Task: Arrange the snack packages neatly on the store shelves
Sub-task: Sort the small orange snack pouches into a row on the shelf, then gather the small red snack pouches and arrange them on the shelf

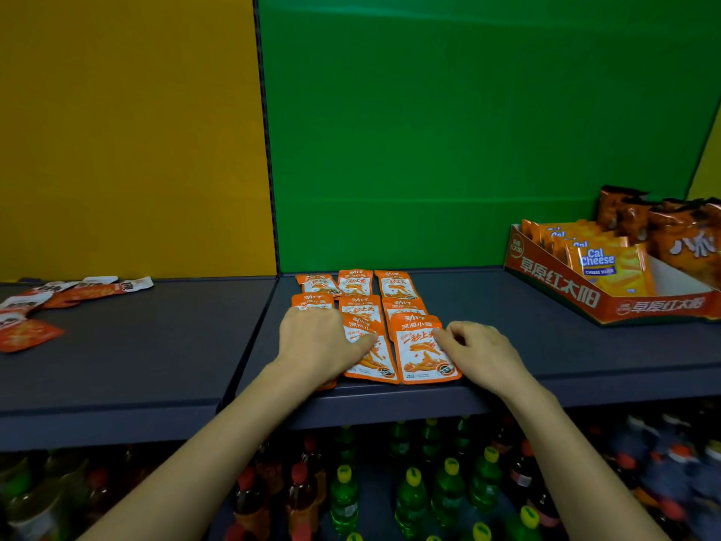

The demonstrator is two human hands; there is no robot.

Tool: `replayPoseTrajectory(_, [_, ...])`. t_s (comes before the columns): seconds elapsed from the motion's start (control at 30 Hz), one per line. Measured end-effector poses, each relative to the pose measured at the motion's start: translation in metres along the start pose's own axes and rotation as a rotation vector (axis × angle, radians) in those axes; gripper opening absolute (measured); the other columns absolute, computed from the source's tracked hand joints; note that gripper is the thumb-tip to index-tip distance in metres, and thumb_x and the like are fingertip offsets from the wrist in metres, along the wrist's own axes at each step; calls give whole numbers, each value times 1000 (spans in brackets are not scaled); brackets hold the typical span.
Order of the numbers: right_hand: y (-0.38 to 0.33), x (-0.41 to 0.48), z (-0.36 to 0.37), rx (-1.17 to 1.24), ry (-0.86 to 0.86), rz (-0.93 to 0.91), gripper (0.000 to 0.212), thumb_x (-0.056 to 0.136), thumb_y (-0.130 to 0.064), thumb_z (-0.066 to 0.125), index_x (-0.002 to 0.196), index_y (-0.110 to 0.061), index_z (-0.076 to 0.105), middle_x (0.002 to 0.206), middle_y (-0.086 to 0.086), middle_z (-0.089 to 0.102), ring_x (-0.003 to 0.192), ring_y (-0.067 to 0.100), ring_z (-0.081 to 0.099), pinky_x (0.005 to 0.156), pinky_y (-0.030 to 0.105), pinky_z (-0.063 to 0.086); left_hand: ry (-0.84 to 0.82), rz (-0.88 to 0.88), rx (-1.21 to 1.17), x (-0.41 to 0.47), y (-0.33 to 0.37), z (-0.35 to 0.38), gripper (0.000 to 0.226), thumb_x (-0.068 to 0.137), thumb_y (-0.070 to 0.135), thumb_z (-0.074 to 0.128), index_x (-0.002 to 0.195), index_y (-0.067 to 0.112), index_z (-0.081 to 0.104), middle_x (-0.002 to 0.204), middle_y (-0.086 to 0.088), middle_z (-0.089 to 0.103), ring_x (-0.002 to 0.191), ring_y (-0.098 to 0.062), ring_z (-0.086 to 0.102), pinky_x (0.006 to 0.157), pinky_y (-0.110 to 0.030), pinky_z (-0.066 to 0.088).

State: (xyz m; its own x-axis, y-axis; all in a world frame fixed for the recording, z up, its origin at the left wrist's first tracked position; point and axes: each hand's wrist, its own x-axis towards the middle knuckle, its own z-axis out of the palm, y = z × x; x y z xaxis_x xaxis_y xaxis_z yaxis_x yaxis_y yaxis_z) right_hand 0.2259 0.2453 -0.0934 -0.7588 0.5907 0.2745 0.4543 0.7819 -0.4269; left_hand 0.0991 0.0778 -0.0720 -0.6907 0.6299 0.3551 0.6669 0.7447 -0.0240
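Orange snack packets (pixel 357 285) in three columns on the grey shelf (pixel 546 357) (green panel (pixel 468 130) behind), left hand (pixel 316 337) flat atop, fingers together, right hand (pixel 482 351) with fingers bent on front-right packet (pixel 419 357), grip unclear

snack packages (pixel 425 351) | orange-white, flat | about three overlapping rows | shelf (pixel 546 357) front

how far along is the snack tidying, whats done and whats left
Done: the orange packets lie in three neat columns on the shelf by the green panel. In hand: the left hand presses the front-left ones flat while the right hand touches the edge of the front right packet. Left: the loose packets scattered on the neighbouring shelf by the yellow panel.
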Motion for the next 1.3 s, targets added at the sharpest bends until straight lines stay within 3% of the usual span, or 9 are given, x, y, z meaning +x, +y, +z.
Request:
replayPoseTrajectory(0.13, [0,2,-1,-24,-16,-1,45,94,-48,39,86,-10,62,90,-1,64,82,16,58,60,29,37,-5,41,65,1,1,0,55,84,68,37,74,14,49,78,-2,57,84,-23,58,88,-36,36])
replayPoseTrajectory(0.3, [0,6,-4,-70,-69,20,39,91,-50,44,76,-17,56,90,-4,60,84,17,56,65,30,38,18,52,43,1,0,2,56,84,68,35,75,14,51,73,0,52,79,-23,57,87,-36,37])
replayPoseTrajectory(0.4, [-6,6,-9,-47,-29,23,33,90,-50,48,74,-21,48,84,-7,52,80,15,52,64,29,36,154,50,-35,-1,-7,-3,51,89,62,32,78,15,49,66,1,51,69,-21,52,89,-36,37])
replayPoseTrajectory(0.53, [-27,5,-14,10,147,-124,18,91,-41,49,86,-25,55,89,-8,57,85,16,55,70,31,39,367,116,-140,-5,-42,-9,36,90,46,37,89,15,56,80,-3,63,82,-26,60,78,-36,38])
replayPoseTrajectory(0.73, [-97,9,-3,117,152,-378,14,93,-31,49,97,-27,61,86,-13,57,84,13,54,70,28,35,422,55,-201,-24,-107,-14,28,84,32,44,86,12,63,82,-6,69,79,-30,63,69,-35,42])
replayPoseTrajectory(0.87, [-148,8,22,174,98,-512,17,91,-25,51,103,-22,62,96,-8,65,90,15,60,82,35,46,412,-32,-232,-45,-154,-16,28,84,35,44,85,14,64,79,-3,68,77,-27,63,68,-34,46])
replayPoseTrajectory(0.97, [-185,7,43,177,73,-579,16,91,-27,51,103,-24,61,95,-8,66,91,14,60,82,37,48,389,-90,-234,-59,-194,-14,20,89,33,51,88,16,62,81,-3,67,79,-26,62,68,-35,48])
replayPoseTrajectory(1.3, [-335,5,128,105,-63,-594,18,92,-40,48,105,-32,58,100,-13,62,94,11,58,77,30,47,357,-195,-186,-89,-357,-12,16,87,32,59,81,18,63,79,0,66,74,-21,61,55,-30,42])
